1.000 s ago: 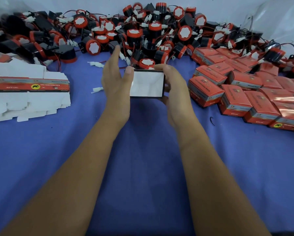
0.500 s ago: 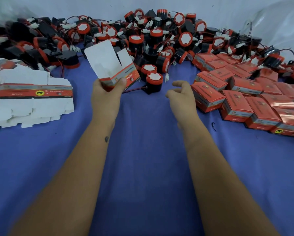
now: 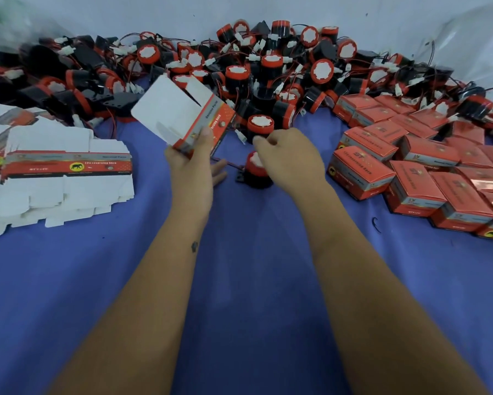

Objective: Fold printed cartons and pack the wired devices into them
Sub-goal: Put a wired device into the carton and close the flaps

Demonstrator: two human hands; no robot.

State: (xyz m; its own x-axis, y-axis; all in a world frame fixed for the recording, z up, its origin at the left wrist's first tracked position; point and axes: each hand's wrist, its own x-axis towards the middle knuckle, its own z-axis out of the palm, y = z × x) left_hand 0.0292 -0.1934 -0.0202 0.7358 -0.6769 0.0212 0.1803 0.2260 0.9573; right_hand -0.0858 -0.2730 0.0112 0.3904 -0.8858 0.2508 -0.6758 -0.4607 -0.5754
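Bare blue cloth (image 3: 239, 280) lies open across the near middle. A stack of flat cartons (image 3: 54, 178) blocks the left, packed boxes (image 3: 410, 172) crowd the right, and a heap of wired devices (image 3: 254, 72) bars the far side.

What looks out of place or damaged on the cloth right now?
Nothing looks damaged. The only stray is a small dark curled bit lying alone on the blue cloth, just in front of the packed cartons; what it is cannot be told.
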